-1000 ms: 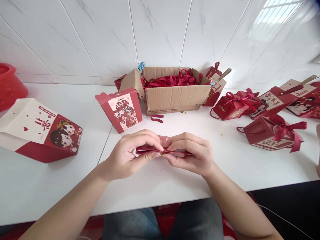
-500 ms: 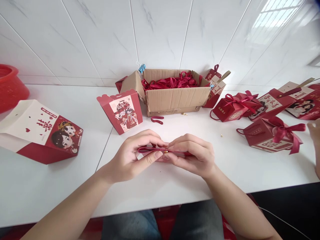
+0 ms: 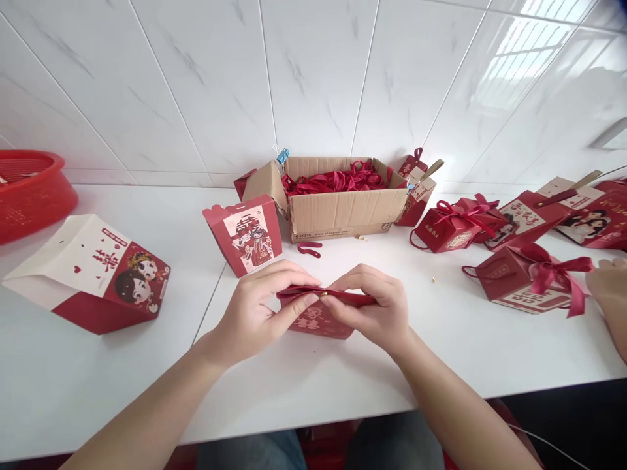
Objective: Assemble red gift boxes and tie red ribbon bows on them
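A red gift box (image 3: 321, 321) with pale pink lettering stands on the white table in front of me. My left hand (image 3: 267, 310) pinches the left part of its top edge, thumb on the near side and fingers behind. The right part of that edge is gripped by my right hand (image 3: 372, 303) in the same way. Between my two thumb tips shows a small gold fastener (image 3: 324, 294). The fingertips behind the box top are partly hidden.
Behind are a cardboard box (image 3: 343, 214) of red ribbons and a scalloped red box (image 3: 252, 236). A cream-and-red box (image 3: 108, 274) and red basket (image 3: 36, 196) stand left. Ribboned boxes (image 3: 531, 277) and another person's hand (image 3: 610, 294) are right.
The view has tilted up slightly. More of the held box's printed front now shows below my hands, which still grip its top. The other person's hand at the right edge has moved inward.
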### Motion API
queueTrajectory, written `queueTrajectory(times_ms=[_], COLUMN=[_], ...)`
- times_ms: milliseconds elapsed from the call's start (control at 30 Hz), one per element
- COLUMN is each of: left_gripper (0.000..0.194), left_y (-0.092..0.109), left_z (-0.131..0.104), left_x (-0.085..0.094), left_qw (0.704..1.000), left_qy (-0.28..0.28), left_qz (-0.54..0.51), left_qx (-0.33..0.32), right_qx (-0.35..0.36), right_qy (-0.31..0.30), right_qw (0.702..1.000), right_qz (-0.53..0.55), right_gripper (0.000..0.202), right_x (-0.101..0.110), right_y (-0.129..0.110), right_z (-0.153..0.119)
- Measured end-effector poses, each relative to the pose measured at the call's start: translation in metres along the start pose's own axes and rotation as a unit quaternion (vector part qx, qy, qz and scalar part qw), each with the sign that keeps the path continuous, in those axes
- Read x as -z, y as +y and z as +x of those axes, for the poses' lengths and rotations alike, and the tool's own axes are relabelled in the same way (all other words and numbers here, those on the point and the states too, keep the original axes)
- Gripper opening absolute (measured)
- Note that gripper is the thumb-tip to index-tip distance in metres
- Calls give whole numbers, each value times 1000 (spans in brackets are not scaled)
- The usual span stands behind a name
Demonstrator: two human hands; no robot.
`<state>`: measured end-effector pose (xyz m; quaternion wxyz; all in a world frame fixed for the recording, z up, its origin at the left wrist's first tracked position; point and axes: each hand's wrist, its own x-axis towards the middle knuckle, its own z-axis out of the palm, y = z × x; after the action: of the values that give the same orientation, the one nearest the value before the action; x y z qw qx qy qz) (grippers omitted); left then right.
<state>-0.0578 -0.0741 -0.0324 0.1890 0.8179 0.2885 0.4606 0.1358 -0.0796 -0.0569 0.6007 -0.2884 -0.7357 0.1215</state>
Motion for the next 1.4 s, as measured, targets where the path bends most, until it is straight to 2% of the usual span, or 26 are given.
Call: queueTrajectory(times_ms=[100, 200, 333, 400, 467, 567, 700, 767, 900, 967, 1033, 1100, 1167, 1300, 1400], left_gripper=[20, 20, 13, 7, 3, 4, 6, 5, 41, 45, 40, 34, 32, 44, 57], left_y=[-8, -12, 0, 10, 17, 22, 22, 21, 9, -6, -24, -40, -50, -58, -62], left_z=[-1, 2, 19, 29, 39, 48, 51, 49, 35, 24, 12, 0, -11, -27, -34], left_x=[3, 9, 11, 8, 2, -7, -14, -14, -12, -11, -12, -16, -22, -37, -47], left_qw=[999, 999, 1000, 999, 998, 995, 992, 992, 993, 993, 993, 993, 992, 984, 975], left_qy=[20, 29, 5, -15, -34, -51, -33, -13, 76, 110, 117, 104, 64, -48, -74], left_qz=[-21, -20, -4, 9, 20, 35, 58, 57, 53, 31, 1, -31, -64, -131, -159], left_qx=[20, -4, -30, -42, -58, -84, -106, -115, -74, -33, 6, 54, 91, 114, 134], right_qx=[-96, -175, -233, -231, -201, -177, -209, -202, -189, -204, -220, -226, -216, -144, -107], right_qy=[2, -5, -32, -38, -37, -32, -35, -38, -23, -20, -23, -23, -21, -2, 42], right_qw=[994, 978, 965, 966, 974, 981, 975, 976, 980, 978, 975, 974, 976, 989, 992], right_qz=[53, 116, 112, 107, 94, 70, 71, 72, 51, 40, 27, 14, 2, -21, -60], right_gripper=[10, 11, 12, 11, 7, 3, 6, 4, 5, 7, 8, 9, 9, 4, 9], right_x=[2, 1, -3, -3, -2, 0, 3, 4, 8, 9, 10, 11, 12, 14, 22], right_y=[2, 1, -2, -3, -4, -4, -3, -3, 0, 3, 5, 6, 7, 9, 16], right_z=[2, 1, 0, 1, 2, 2, 1, 2, 4, 4, 4, 3, 2, 1, 6])
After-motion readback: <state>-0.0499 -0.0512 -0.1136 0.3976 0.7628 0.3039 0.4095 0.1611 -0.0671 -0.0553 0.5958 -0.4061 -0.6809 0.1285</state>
